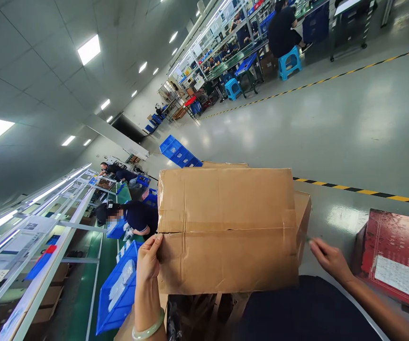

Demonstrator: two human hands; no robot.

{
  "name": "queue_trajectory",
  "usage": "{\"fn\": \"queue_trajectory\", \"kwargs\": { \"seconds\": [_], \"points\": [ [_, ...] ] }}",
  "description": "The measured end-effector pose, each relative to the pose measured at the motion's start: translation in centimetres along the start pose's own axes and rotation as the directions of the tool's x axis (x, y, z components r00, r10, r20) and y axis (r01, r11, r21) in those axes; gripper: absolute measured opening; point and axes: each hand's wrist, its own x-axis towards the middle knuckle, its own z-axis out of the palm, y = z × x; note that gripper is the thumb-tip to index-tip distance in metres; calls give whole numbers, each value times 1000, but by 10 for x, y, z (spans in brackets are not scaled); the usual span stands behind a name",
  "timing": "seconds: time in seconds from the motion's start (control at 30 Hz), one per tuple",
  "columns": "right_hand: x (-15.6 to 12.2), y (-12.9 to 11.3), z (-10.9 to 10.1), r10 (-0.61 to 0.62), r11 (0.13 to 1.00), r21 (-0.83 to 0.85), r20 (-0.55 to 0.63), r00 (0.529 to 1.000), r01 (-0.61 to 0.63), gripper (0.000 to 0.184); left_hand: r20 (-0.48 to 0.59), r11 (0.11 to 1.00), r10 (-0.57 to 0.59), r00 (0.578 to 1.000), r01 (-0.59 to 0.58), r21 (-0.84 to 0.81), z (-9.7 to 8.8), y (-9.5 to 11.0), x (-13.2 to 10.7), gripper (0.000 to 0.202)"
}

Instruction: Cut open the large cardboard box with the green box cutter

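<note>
A: Starting left of the cardboard box (227,229), what do you see?

B: A blue bin (117,289) sits low, left of the box, on a green-topped work line. Above and behind it, a seated person in dark clothes (138,215) leans over that line.

A: And the hands?

B: The left hand (148,260) is closed on the box's left edge, thumb over the front face near the taped seam, a pale bangle (149,329) at the wrist. The box is held up in front of the person, its broad side facing the camera.

A: The right side?

B: The right hand (328,259) is just beside the box's right end, fingers reaching toward it. I cannot tell whether it grips anything; a thin greenish object shows blurred at its fingertips. Right of the box lies a red carton (396,255) with a white label.

A: Any risk?

B: I'd judge the box could tip or slip rightward, since only its left edge is visibly gripped. The tape seam could also split under that thumb.
</note>
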Motion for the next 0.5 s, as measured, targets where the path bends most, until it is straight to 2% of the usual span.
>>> {"fn": "queue_trajectory", "kwargs": {
  "seconds": [0.13, 0.23, 0.33, 0.4, 0.47, 0.5],
  "points": [
    [-35, 5, 9, -110, 993, -3, 221, 969, 114, 38, 13, 1000, -13, 1000, 14, -6, 6, -1, -5, 48],
    [-39, 22, -6, -125, 988, -61, 225, 966, 142, 33, -7, 1000, -8, 1000, 8, -18, 11, -5, -10, 46],
    [-19, 33, -38, -95, 977, -189, 43, 995, 102, 37, -47, 1000, 9, 999, -10, -23, 12, -7, -15, 46],
    [7, 22, -55, -125, 950, -294, -60, 990, 102, 37, -58, 1000, 17, 998, -19, -22, 13, -7, -18, 46],
    [39, -9, -60, -269, 892, -383, -21, 963, 241, 36, -60, 999, 25, 998, -26, -23, 14, -7, -21, 45],
    [55, -29, -57, -373, 841, -406, 45, 927, 358, 35, -59, 999, 27, 998, -28, -27, 14, -7, -22, 44]
  ]
}}
